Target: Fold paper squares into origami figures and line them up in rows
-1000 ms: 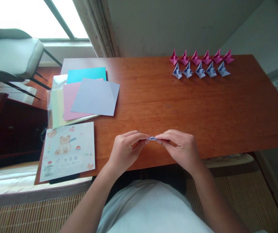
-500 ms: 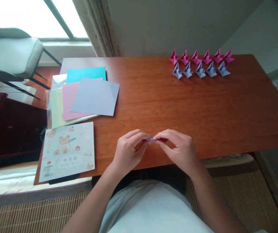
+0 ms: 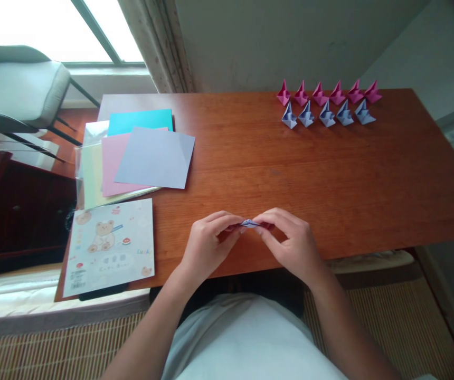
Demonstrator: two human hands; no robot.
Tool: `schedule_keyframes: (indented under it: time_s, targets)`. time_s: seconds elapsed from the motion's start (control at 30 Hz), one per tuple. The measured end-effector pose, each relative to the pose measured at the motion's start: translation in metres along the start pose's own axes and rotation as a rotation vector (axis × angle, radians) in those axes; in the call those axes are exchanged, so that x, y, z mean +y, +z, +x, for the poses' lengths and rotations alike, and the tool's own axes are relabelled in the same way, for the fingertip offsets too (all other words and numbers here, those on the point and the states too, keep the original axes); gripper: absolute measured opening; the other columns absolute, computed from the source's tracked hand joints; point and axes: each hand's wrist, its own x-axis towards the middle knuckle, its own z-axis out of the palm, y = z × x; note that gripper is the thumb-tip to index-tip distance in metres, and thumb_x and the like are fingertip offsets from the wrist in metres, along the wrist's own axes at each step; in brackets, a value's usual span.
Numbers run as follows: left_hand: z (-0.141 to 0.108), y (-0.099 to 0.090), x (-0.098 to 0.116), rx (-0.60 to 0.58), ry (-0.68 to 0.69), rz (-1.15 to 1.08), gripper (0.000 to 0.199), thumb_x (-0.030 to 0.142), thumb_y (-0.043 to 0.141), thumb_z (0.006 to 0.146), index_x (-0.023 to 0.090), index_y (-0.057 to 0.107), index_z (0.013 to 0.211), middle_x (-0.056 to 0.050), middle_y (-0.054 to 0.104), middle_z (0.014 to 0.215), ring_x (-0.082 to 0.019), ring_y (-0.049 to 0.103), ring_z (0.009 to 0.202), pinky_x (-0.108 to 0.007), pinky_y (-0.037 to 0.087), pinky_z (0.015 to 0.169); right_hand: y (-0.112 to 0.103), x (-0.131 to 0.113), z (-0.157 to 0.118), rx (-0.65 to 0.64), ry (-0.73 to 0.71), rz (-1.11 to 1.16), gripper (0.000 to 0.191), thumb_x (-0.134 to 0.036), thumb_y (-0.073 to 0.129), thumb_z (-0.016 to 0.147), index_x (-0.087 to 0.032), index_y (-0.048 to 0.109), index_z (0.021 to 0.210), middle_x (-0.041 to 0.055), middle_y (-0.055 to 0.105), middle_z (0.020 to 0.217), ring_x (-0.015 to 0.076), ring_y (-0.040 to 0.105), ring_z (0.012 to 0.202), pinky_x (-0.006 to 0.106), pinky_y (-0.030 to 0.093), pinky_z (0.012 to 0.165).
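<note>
Beyond our wooden table (image 3: 235, 174), a curtain (image 3: 158, 42) is hanging beside a bright window (image 3: 53, 31) on the far left. Over the table's near edge, around the middle, we are holding a small folded lavender paper (image 3: 249, 224) between our two hands. Our left hand (image 3: 210, 240) is pinching its left end, and our right hand (image 3: 290, 235) is pinching its right end. Six pink paper figures (image 3: 320, 97) are standing in a row on the far right, behind five lavender figures (image 3: 327, 117). On the left, coloured sheets (image 3: 155, 158) are lying beyond a bear-printed cover (image 3: 112, 258).
</note>
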Motion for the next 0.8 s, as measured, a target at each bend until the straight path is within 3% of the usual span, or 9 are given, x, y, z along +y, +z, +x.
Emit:
schedule_keyframes:
  time_s: [0.23,0.5,0.8]
  targets:
    - [-0.003,-0.002,0.0,-0.007,0.044,0.026,0.013,0.011,0.066,0.091,0.018,0.076,0.091,-0.001,0.069,0.076,-0.009,0.059,0.062,-0.018,0.044,0.057,0.002,0.0,0.001,-0.032,-0.027,0.005,0.012,-0.015,0.063,0.095,-0.023,0.069,0.101,0.0032,0.072,0.096,0.0165,0.068,0.089,0.029,0.054,0.081]
    - [-0.002,-0.003,0.0,-0.024,0.059,0.052,0.011,0.01,0.065,0.091,0.017,0.074,0.092,0.0,0.067,0.075,-0.009,0.057,0.063,-0.019,0.044,0.059,0.004,0.006,-0.001,0.032,-0.037,-0.031,0.009,-0.018,0.066,0.095,-0.024,0.072,0.098,0.0022,0.073,0.088,0.0152,0.069,0.079,0.027,0.054,0.072]
    - [-0.004,-0.008,0.001,-0.028,0.035,-0.018,0.006,0.015,0.069,0.09,0.018,0.073,0.09,0.0,0.069,0.075,-0.009,0.059,0.063,-0.019,0.045,0.059,0.002,0.008,-0.001,0.061,-0.066,0.03,0.009,-0.017,0.073,0.09,-0.025,0.073,0.095,-0.0002,0.077,0.087,0.0134,0.071,0.076,0.024,0.055,0.071]
